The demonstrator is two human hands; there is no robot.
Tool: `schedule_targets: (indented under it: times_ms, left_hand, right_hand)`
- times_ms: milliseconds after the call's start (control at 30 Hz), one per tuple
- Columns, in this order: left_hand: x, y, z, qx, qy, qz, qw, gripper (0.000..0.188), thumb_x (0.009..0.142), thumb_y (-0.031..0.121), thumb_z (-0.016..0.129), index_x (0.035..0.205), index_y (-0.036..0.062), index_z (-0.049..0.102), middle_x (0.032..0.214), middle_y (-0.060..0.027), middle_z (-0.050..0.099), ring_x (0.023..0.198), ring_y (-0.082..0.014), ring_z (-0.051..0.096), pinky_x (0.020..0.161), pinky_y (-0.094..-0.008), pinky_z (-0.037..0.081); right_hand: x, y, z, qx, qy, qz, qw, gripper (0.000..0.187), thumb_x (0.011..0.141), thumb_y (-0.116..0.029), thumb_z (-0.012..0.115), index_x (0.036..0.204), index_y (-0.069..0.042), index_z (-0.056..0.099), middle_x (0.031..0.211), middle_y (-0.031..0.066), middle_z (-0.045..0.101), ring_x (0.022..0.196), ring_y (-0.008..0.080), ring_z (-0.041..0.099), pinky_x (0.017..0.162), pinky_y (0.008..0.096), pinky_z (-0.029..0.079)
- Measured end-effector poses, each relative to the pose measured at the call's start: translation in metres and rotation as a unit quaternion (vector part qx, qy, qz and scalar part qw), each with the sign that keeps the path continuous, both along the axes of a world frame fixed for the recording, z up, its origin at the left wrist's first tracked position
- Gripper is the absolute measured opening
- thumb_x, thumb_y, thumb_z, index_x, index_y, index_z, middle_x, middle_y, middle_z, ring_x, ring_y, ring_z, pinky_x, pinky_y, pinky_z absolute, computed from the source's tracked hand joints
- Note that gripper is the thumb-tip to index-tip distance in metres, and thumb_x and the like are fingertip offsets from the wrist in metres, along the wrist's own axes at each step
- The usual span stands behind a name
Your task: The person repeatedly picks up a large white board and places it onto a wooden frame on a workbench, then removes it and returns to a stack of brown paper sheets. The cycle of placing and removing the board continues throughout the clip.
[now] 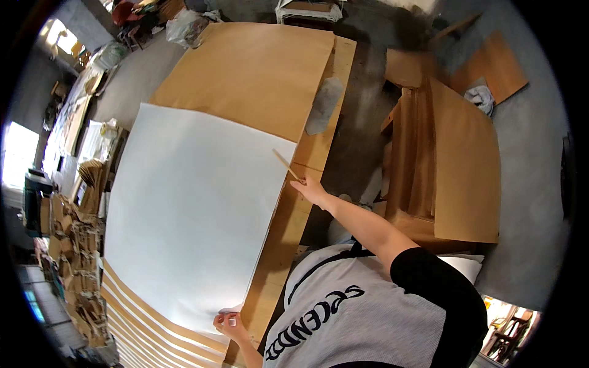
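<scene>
A large white sheet [196, 202] lies over brown paper [257, 67] on a long wooden table [276, 270]. At the sheet's near right edge, my right hand [311, 190] is closed around a thin light-coloured flat stick [284, 162]. The stick's far end points up and left over the white surface. Farther down, my left hand [230, 325] pinches the sheet's lower right corner, which curls up slightly at the fingers. Below that corner, several brown and white strips [162, 334] fan out in staggered layers.
A grey patch [325, 105] lies on the table's right border. To the right, a stack of brown sheets [463, 165] stands against the floor space. Piled folded cardboard [76, 276] lines the left. A clear plastic bag [186, 29] sits by the far left corner.
</scene>
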State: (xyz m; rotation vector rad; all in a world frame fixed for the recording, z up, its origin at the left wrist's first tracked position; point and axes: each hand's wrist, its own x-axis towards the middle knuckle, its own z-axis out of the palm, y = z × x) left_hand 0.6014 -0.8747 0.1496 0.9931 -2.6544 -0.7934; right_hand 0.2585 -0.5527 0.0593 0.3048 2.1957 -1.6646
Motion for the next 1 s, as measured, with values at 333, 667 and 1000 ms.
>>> schedule_targets:
  times_ms: [333,667,1000]
  left_hand:
    - [-0.208,0.167,0.032,0.012,0.08,-0.228,0.97,0.018,0.071,-0.004,0.052,0.087,0.004,0.055,0.102,-0.0104,0.045,0.092,-0.0233,0.046,0.07,-0.0315,0.042]
    - [-0.382,0.362,-0.003,0.295,-0.096,-0.485,0.818,0.016,0.079,0.006,0.055,0.095,0.0016,0.055,0.083,-0.0059,0.059,0.073,-0.0114,0.056,0.061,-0.022,0.044]
    - [-0.524,0.541,-0.029,0.176,-0.228,-0.763,0.579,0.016,0.076,0.004,0.055,0.092,0.0055,0.057,0.08,-0.0103,0.056,0.068,-0.0209,0.057,0.061,-0.0269,0.045]
  right_hand:
    - [0.002,0.159,0.028,0.007,0.051,0.083,0.995,0.027,0.082,-0.031,0.049,0.092,-0.008,0.059,0.077,0.0118,0.06,0.071,0.0231,0.058,0.064,0.0322,0.044]
    - [0.018,0.403,0.07,0.167,-0.017,-0.231,0.958,0.032,0.083,-0.035,0.042,0.096,-0.01,0.059,0.086,0.0144,0.06,0.082,0.0322,0.056,0.069,0.0407,0.043]
    - [0.102,0.494,0.028,0.103,-0.056,-0.553,0.825,0.026,0.084,-0.022,0.048,0.101,-0.005,0.057,0.062,0.0044,0.055,0.055,0.0113,0.052,0.051,0.0261,0.041]
